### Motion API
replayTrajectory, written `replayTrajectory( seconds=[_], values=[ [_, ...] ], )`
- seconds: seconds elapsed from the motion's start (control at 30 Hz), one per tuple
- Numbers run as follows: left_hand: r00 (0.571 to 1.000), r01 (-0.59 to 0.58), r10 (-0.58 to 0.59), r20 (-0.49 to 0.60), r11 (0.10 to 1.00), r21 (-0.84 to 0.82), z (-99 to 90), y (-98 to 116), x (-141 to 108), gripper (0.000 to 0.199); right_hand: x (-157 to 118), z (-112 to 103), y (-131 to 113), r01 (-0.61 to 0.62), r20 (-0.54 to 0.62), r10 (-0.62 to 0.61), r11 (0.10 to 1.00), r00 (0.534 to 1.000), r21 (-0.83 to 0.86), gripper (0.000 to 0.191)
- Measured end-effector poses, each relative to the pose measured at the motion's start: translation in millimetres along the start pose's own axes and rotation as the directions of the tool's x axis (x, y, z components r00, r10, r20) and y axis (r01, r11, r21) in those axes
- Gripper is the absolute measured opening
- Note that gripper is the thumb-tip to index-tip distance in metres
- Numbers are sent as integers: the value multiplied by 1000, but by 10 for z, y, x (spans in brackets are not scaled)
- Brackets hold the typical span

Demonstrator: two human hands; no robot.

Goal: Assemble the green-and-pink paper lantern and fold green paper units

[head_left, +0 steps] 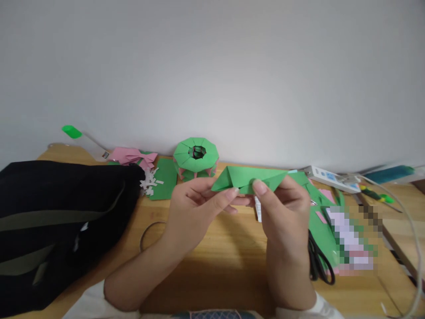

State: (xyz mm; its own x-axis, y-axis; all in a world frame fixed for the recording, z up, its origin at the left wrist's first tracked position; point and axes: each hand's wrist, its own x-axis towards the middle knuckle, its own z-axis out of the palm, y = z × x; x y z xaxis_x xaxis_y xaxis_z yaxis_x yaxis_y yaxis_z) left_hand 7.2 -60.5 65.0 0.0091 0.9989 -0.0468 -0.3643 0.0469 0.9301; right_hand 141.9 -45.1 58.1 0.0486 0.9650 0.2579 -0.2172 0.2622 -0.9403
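A folded green paper piece is held up above the wooden table, pointed at both ends. My left hand pinches its left part, thumb on the near lower edge and fingers behind. My right hand grips the right part, its thumb pressed on the front face near the middle. Beyond my left hand stands a round green and pink paper model with a hole in its top. The fingertips behind the folded piece are partly hidden.
A black bag covers the left side. Pink folded papers and white scraps lie at back left. At right are green sheets, black-handled scissors, a power strip and a white cable.
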Motion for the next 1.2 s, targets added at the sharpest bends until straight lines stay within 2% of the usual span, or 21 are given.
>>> replayTrajectory(
  seconds=[0.1, 0.27, 0.63, 0.83, 1.0, 1.1, 1.2],
  values=[
    [1000, 16, -16, -12, 1000, -4, -1, 2, 8, 3, 6, -5, -2, -23, 37, 24, 1000, 999, -10, 3],
    [1000, 19, -18, 14, 1000, -3, -2, -4, 15, 5, 13, -14, 1, -36, -15, 35, 996, 999, -76, 5],
    [999, 26, -24, -40, 998, 59, 16, -9, 16, 9, 3, -2, -7, 1, -59, -12, 984, 998, -180, 12],
    [1000, 17, -18, 14, 998, 57, 3, -20, 29, 10, 5, 7, 6, -2, -64, -7, 990, 998, -141, 13],
    [995, 43, -40, 91, 999, -31, -18, -51, 51, 13, 26, -25, 18, 32, -94, -47, 988, 994, -152, 18],
    [994, 18, -10, 107, 997, -69, -36, -80, 51, 15, 38, -58, 4, 59, -97, -73, 989, 993, -138, 23],
    [996, 12, -8, 93, 999, -40, -40, -101, 41, 17, 28, -74, -18, 37, -90, -49, 991, 995, -128, 23]
  ],
)
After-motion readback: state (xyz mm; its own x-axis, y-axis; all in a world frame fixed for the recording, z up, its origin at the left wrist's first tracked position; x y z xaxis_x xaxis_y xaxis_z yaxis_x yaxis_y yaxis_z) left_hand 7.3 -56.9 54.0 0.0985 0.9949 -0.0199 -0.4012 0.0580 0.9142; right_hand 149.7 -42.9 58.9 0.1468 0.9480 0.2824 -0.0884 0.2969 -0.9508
